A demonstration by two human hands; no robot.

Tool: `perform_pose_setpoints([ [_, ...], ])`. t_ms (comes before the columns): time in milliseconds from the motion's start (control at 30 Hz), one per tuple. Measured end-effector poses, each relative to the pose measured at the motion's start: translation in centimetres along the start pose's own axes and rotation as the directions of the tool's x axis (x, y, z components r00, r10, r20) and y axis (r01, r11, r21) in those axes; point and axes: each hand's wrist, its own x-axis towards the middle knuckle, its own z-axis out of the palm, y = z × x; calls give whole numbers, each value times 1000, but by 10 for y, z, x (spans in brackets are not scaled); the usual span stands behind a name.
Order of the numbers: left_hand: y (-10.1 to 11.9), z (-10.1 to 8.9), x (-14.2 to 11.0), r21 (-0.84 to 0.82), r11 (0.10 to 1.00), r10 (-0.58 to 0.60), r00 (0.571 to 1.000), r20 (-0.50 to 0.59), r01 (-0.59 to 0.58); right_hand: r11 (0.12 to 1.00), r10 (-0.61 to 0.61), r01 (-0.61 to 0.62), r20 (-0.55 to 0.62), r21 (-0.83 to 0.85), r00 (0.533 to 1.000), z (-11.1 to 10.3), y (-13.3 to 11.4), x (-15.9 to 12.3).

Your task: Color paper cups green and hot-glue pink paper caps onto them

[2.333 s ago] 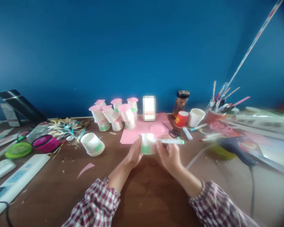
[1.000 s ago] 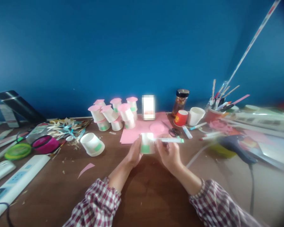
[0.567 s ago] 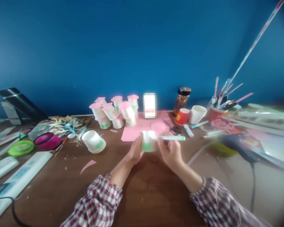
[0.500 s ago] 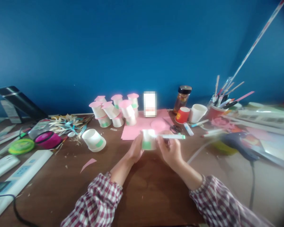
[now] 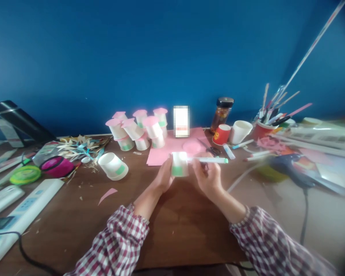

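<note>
A white paper cup (image 5: 179,160) with a green patch near its lower rim is upside down in my left hand (image 5: 164,174), whose fingers wrap its left side. My right hand (image 5: 209,176) pinches a white marker (image 5: 211,160) with a green end, held level; its left tip is close to the cup's right side, and whether it touches I cannot tell. Behind the hands lie sheets of pink paper (image 5: 172,147) with a pink disc (image 5: 192,145) and black-handled scissors (image 5: 214,150). Left of my hands stands another upturned white cup (image 5: 112,165) with a green patch.
Several stacked cups with pink tops (image 5: 140,130) stand at the back left. A red cup (image 5: 222,134), a white cup (image 5: 241,131), a jar (image 5: 223,113) and a pen holder (image 5: 263,130) are at the back right. A power strip (image 5: 25,211) and a glue gun (image 5: 293,168) flank the table.
The whole scene has shifted upward in view, and the table's front edge now shows. My right hand and the marker have drawn slightly right, away from the cup. Both grips are unchanged.
</note>
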Motion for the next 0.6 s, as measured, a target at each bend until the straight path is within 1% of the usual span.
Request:
perform_pose_setpoints([
  [133, 0, 0, -1, 26, 1000, 7, 1000, 11, -7, 1000, -6, 6, 37, -11, 999, 0, 1, 0],
  [367, -3, -3, 1, -10, 1000, 9, 1000, -17, -9, 999, -31, 32, 24, -41, 999, 1, 5, -1],
  [600, -2, -1, 0, 22, 1000, 10, 1000, -3, -10, 999, -30, 32, 47, -42, 998, 1, 7, -1],
])
